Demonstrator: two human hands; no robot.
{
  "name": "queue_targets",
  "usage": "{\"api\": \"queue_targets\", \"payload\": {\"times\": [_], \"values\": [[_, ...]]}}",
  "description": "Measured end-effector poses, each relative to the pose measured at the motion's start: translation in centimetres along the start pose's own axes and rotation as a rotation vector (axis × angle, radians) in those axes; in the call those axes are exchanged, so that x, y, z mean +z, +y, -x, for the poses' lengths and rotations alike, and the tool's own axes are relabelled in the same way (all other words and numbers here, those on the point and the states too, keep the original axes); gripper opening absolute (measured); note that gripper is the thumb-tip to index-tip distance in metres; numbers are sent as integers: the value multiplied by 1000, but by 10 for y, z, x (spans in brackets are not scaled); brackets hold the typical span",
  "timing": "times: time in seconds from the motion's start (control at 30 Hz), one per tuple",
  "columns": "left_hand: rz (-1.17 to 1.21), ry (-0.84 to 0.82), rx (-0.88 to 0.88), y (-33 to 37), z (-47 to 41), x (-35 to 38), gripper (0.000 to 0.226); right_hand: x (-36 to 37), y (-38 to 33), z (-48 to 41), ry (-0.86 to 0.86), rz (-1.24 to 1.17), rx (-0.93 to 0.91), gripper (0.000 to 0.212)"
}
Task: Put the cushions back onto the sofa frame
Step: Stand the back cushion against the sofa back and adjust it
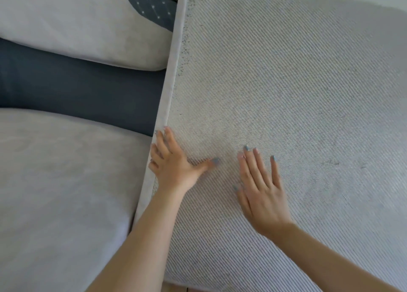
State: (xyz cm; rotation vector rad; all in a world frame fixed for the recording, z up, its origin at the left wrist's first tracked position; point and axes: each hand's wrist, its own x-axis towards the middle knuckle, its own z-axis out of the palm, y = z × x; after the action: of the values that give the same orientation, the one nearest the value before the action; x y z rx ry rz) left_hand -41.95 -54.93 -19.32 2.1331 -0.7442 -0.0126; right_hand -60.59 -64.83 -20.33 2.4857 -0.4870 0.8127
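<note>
Right now the big cushion (286, 93) fills everything ahead of me, turned so that its ribbed, woven face looks up at me, with a few dark specks scattered along the side nearest its plain side band (174, 71). My left grip (174, 166) is clamped on that cushion at the near part of the band: the fingers are curled over the edge and out of sight behind it, while the thumb is spread out across the woven face. My right grip (262, 192) is apart, fingers straight and slightly fanned, laid flat on the same woven face just beside the left thumb; the hand is blurred, so I cannot tell how hard it presses. Both of my bare forearms run up from the bottom edge of the view to the cushion. Beyond the band, on the side of my left grip, a pale grey seat cushion (66, 181) lies near me and touches the band. Farther along that side lies a second pale cushion (77, 23), and between the two a strip of the dark blue sofa frame (77, 87) shows. At the far end of the band, behind the second pale cushion, a patch of dark fabric with small light dots (152, 5) is visible.
</note>
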Motion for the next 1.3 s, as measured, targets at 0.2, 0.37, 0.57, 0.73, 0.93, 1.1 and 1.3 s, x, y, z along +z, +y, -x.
{"api": "queue_targets", "payload": {"times": [0.2, 0.37, 0.57, 0.73, 0.93, 1.1, 1.3], "values": [[81, 164, 78, -17, 8, 6, 92, 16, 0, -6, -73, 78, -82, 55], [204, 212, 75, -41, 3, -2, 88, 19, -12, -10, -64, 143, -158, 54], [348, 165, 95, -62, -4, -7, 79, 12, -26, -17, -53, 142, -200, 56], [429, 105, 101, -71, -8, -11, 77, 19, -32, -24, -128, 162, -213, 58], [528, -1, 47, -83, -11, -21, 80, 19, -38, -44, -147, 194, -334, 60], [604, -49, 19, -89, -12, -30, 74, 19, -53, -53, -67, 183, -361, 61], [686, -87, -34, -99, -15, -37, 56, 22, -66, -66, -113, 173, -360, 64]]}}
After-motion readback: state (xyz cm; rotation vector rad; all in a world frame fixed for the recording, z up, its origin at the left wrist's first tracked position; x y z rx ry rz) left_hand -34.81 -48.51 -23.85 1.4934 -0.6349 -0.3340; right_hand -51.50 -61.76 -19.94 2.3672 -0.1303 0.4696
